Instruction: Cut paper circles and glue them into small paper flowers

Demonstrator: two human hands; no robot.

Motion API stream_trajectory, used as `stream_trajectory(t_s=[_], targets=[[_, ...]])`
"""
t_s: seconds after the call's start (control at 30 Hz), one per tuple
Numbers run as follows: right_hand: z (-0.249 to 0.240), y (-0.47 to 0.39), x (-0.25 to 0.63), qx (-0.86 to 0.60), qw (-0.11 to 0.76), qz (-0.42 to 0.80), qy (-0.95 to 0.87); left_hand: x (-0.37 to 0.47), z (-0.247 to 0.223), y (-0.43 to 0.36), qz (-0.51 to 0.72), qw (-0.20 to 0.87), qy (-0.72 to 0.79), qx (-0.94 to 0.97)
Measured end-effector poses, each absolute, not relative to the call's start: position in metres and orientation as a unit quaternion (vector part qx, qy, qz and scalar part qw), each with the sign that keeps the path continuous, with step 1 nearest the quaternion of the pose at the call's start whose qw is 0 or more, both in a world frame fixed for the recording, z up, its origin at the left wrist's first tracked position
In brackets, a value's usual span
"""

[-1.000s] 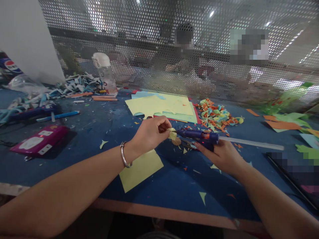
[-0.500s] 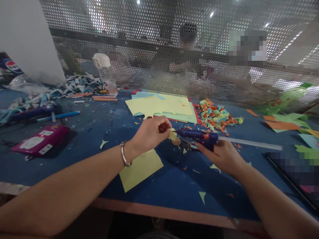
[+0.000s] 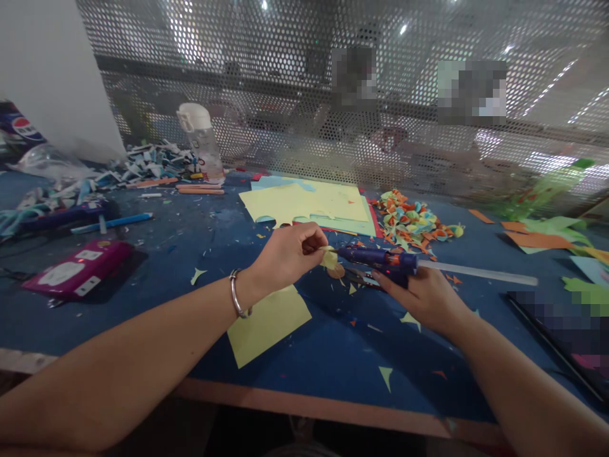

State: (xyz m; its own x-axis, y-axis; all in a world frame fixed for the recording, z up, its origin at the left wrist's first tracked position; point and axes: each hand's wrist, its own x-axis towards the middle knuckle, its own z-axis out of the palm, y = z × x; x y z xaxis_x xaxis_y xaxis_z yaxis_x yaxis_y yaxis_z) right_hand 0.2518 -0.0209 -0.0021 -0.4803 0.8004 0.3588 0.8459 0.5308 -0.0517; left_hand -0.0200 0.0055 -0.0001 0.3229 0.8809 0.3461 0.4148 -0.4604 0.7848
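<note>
My left hand [image 3: 297, 254] pinches a small yellow paper piece [image 3: 329, 258] between thumb and fingertips. In my right hand [image 3: 428, 295] is a blue hot glue gun [image 3: 375, 256], its nozzle pointing left and meeting the paper piece or lying very close to it. A long whitish glue stick [image 3: 480, 273] sticks out of the gun's back end. Under the gun lies a pair of scissors [image 3: 359, 276], partly hidden by the gun and my fingers. A yellow paper sheet [image 3: 271, 327] rests on the table below my left wrist.
Stacked coloured paper [image 3: 314, 200] lies at the back, beside a heap of orange, yellow and green paper bits [image 3: 409, 219]. A clear bottle [image 3: 202, 143] stands back left. A magenta box [image 3: 78, 270] is at left, a dark tablet-like device [image 3: 561, 343] at right. Perforated metal [image 3: 285, 82] closes the back.
My hands, the glue gun and the yellow paper piece stay almost in place. Behind the perforated metal, a person has shifted slightly.
</note>
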Motion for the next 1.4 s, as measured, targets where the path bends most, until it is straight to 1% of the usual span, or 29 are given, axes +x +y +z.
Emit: stream_trajectory(t_s=[0.13,0.57,0.83,0.9,1.0,1.1,1.2,1.27,1.4], targets=[[-0.003,-0.022,0.253,-0.489,0.180,-0.039,-0.853,-0.020,-0.001,0.006,0.396,0.292,0.425,0.760],[0.003,-0.023,0.248,-0.508,0.182,-0.021,-0.841,-0.020,0.000,0.006,0.401,0.305,0.414,0.758],[0.010,-0.020,0.247,-0.546,0.200,0.035,-0.813,-0.020,0.001,0.005,0.409,0.310,0.407,0.756],[0.011,-0.017,0.249,-0.579,0.201,0.071,-0.787,-0.019,0.001,0.006,0.419,0.328,0.411,0.741],[0.010,-0.011,0.255,-0.627,0.207,0.180,-0.729,-0.018,-0.001,0.007,0.419,0.386,0.422,0.705],[0.007,-0.005,0.262,-0.649,0.257,0.301,-0.649,-0.016,-0.003,0.008,0.426,0.445,0.427,0.662],[0.003,0.000,0.269,-0.649,0.289,0.378,-0.594,-0.014,-0.003,0.008,0.438,0.489,0.436,0.615],[0.001,0.002,0.274,-0.652,0.288,0.396,-0.579,-0.014,-0.002,0.007,0.444,0.520,0.437,0.584],[-0.003,0.006,0.282,-0.682,0.264,0.364,-0.577,-0.014,0.001,0.004,0.456,0.581,0.427,0.522]])
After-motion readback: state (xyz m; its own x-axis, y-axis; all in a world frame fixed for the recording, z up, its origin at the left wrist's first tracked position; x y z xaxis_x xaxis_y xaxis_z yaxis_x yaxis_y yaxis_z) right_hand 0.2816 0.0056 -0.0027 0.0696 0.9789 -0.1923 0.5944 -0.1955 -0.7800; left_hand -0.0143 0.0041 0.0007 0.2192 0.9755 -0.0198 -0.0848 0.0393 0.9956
